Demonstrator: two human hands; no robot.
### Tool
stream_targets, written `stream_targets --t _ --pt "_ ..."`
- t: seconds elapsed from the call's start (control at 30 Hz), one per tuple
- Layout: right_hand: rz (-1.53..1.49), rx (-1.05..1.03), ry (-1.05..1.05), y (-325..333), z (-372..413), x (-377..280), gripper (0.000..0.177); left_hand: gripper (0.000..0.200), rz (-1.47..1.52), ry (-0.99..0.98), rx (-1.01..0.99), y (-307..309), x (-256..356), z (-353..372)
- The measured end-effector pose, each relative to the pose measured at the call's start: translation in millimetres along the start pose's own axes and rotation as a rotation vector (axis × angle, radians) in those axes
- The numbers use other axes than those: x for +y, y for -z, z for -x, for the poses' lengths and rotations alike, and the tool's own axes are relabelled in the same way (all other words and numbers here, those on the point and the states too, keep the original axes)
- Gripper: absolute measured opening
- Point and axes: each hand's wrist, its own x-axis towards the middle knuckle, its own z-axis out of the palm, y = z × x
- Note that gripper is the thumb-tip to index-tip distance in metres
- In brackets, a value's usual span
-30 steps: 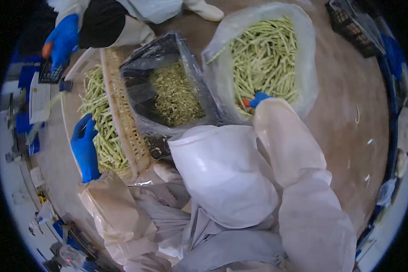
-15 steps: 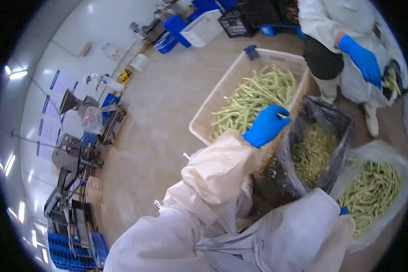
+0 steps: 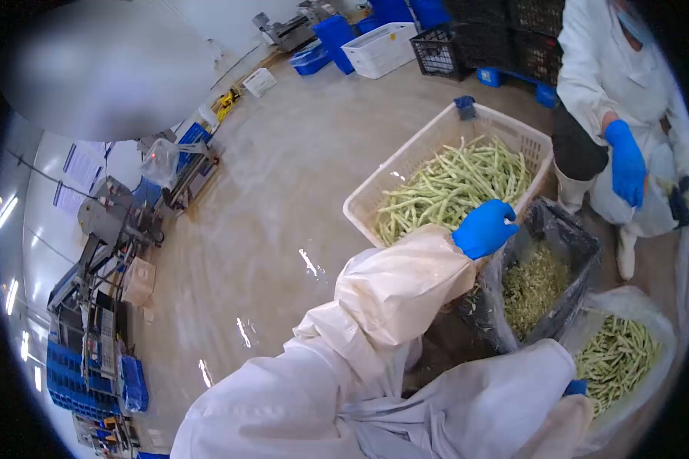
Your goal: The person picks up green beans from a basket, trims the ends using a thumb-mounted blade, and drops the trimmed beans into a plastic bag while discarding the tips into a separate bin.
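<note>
My left hand (image 3: 484,229), in a blue glove, is over the near right edge of a white crate (image 3: 386,172) heaped with green beans (image 3: 459,180). Its fingers are curled, and what they hold, if anything, is too small to tell. Of my right hand (image 3: 576,388) only a blue patch shows past the sleeve, beside a clear plastic bag (image 3: 662,325) of cut beans (image 3: 616,359); its fingers are hidden. Between crate and bag stands a dark-lined bin (image 3: 582,241) with green trimmings (image 3: 532,287).
A co-worker (image 3: 620,84) in white with a blue glove stands at the upper right. Black crates (image 3: 440,53), a white bin (image 3: 380,50) and blue bins (image 3: 334,42) stand at the back. Machinery (image 3: 107,214) and blue trays (image 3: 73,375) are at left.
The view has shifted, moving the crate and bins right and down in the picture. My left hand stays near the crate edge, its fingers now more drawn together. The co-worker's gloved hand hangs lower.
</note>
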Motion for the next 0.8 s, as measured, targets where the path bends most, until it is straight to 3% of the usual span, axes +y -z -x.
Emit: stream_targets --t 0.27,0.8 --pt "-0.037 0.078 -0.033 45.7 9.5 33.9 0.019 0.028 0.004 -0.006 0.076 3.0 -10.5 6.2" --pt "-0.011 0.105 -0.010 83.5 22.3 5.5 0.022 0.024 -0.025 0.098 0.048 1.6 -2.4 2.5"
